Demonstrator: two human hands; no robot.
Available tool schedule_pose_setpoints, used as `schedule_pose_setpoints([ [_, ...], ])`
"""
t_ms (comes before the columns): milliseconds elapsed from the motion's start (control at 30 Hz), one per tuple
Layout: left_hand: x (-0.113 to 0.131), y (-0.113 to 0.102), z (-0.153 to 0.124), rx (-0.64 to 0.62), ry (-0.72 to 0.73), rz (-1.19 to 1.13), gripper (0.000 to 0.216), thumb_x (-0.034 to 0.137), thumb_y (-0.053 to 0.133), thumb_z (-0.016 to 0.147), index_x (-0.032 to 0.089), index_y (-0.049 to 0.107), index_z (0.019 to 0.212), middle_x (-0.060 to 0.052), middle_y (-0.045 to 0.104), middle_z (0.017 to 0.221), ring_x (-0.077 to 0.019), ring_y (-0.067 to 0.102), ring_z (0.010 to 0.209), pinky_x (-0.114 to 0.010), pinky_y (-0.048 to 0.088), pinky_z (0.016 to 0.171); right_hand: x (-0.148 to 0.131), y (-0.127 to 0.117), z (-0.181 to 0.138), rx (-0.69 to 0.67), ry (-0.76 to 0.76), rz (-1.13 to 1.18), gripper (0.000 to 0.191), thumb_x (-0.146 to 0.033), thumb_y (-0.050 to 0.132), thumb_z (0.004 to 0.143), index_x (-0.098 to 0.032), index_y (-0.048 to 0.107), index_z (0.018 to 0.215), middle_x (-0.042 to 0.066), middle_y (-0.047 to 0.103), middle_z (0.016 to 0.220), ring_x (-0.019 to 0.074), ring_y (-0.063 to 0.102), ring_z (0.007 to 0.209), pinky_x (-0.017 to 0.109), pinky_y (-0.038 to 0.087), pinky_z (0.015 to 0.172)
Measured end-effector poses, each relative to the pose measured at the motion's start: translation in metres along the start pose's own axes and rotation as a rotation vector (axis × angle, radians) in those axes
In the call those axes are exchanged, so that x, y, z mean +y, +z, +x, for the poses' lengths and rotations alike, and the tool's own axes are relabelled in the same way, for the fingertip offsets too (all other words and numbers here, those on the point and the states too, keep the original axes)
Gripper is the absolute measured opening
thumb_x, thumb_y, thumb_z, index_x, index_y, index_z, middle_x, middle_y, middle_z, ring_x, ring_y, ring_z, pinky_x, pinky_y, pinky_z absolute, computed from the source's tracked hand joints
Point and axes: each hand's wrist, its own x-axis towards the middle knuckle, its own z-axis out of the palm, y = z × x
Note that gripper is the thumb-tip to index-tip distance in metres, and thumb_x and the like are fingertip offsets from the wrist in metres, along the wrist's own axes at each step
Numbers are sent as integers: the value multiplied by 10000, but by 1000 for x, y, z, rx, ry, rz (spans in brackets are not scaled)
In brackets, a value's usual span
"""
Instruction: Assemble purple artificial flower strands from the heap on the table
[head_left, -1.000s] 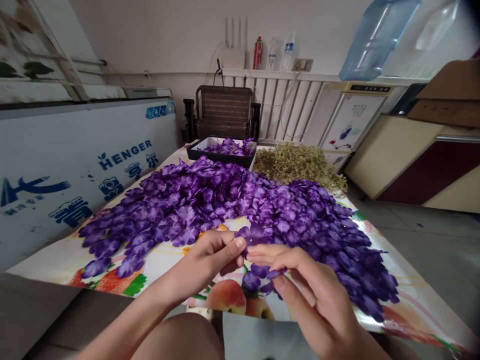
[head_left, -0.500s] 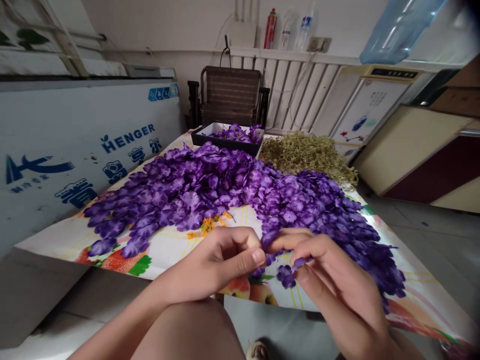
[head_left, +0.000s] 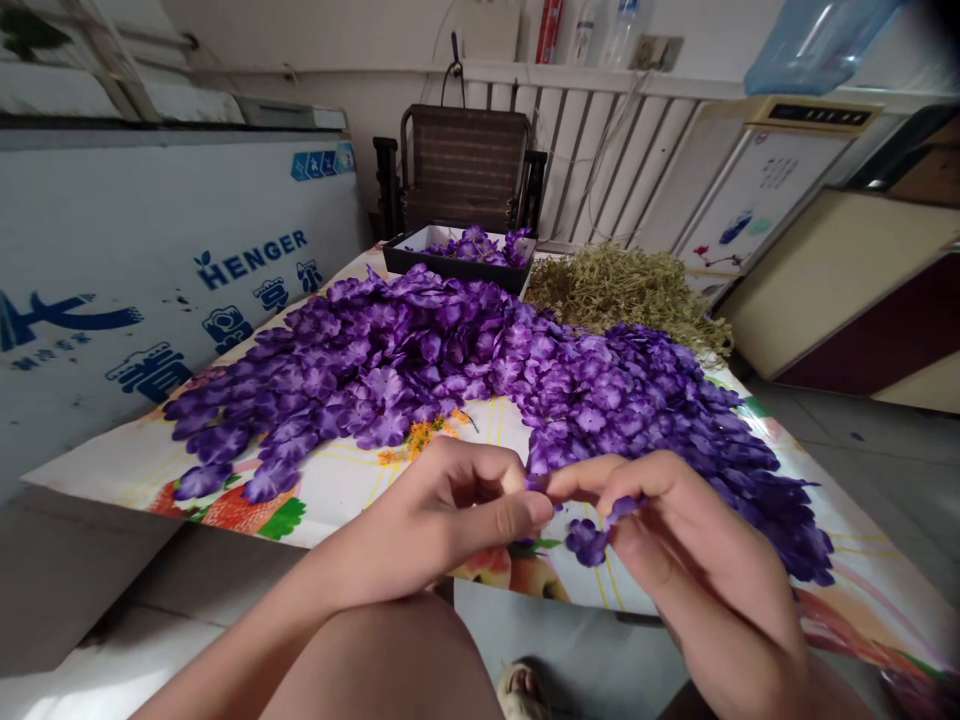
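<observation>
My left hand (head_left: 469, 510) is closed in a pinch at the near edge of the table, its thumb and forefinger meeting on a purple petal piece that is mostly hidden. My right hand (head_left: 675, 550) is closed too, with a purple flower petal (head_left: 622, 510) between thumb and forefinger. Its other fingertips reach over to the left hand's pinch. Just left of the right thumb shows a small purple flower (head_left: 586, 541); whether it hangs or lies on the cloth I cannot tell. Beyond both hands spreads a heap of purple artificial petals (head_left: 397, 350), continuing to the right.
Small orange flower bits (head_left: 424, 436) lie on the fruit-printed tablecloth (head_left: 330, 490). Behind the heap stand a black-edged box (head_left: 450, 268) with purple flowers and a pile of greenish stems (head_left: 630, 285). A white freezer (head_left: 150, 220) borders the left; a folding chair (head_left: 465, 160) stands behind.
The camera view has shifted slightly, so the table sits a little higher in the picture. Both hands appear slightly further right, still pinching close together.
</observation>
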Motion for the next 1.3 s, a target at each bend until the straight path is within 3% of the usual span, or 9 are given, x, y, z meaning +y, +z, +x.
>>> schedule_pose_setpoints([
  [233, 0, 0, 1, -25, 14, -52, 361, 411, 618, 835, 111, 591, 638, 5, 556, 546, -74, 457, 493, -177, 344, 471, 3, 0, -2, 16, -39, 58, 165, -179, 450, 942, -313, 544, 968, -13, 635, 1229, 181, 580, 1164, 289, 517, 936],
  [500, -1, -1, 3, -59, 19, -100, 302, 339, 602, 861, 90, 658, 700, -36, 639, 608, -100, 551, 517, -194, 409, 505, 4, 0, -3, -8, -42, 90, 158, -195, 445, 944, -315, 549, 948, 9, 677, 1156, 218, 637, 1081, 351, 550, 882],
  [667, -1, 1, 2, -88, 33, -86, 302, 203, 497, 919, 72, 688, 726, -41, 642, 602, -95, 561, 525, -193, 372, 501, 7, -1, -4, 31, 3, 73, 135, -206, 470, 932, -309, 559, 933, 13, 675, 1174, 235, 617, 1122, 352, 569, 868],
  [867, -1, 2, 4, -102, 38, -163, 265, 166, 499, 920, 77, 693, 762, -49, 673, 675, -95, 591, 571, -178, 438, 543, 4, 3, -4, 104, 63, 151, 95, -264, 478, 941, -296, 567, 932, 32, 683, 1150, 239, 623, 1114, 340, 593, 831],
  [1067, -5, 2, 6, -108, 48, -258, 236, 164, 499, 926, 98, 669, 777, -57, 709, 738, -90, 614, 578, -167, 476, 559, 5, -2, -4, 57, 30, 186, 109, -232, 476, 947, -293, 566, 939, 7, 673, 1181, 194, 609, 1136, 282, 564, 879],
  [1300, -3, 2, 5, -110, 34, -256, 228, 183, 517, 920, 88, 675, 785, -59, 703, 714, -96, 617, 567, -176, 482, 559, 4, -3, -4, 40, -48, 73, 92, -261, 457, 953, -300, 536, 927, 21, 687, 1161, 219, 636, 1093, 376, 547, 905],
])
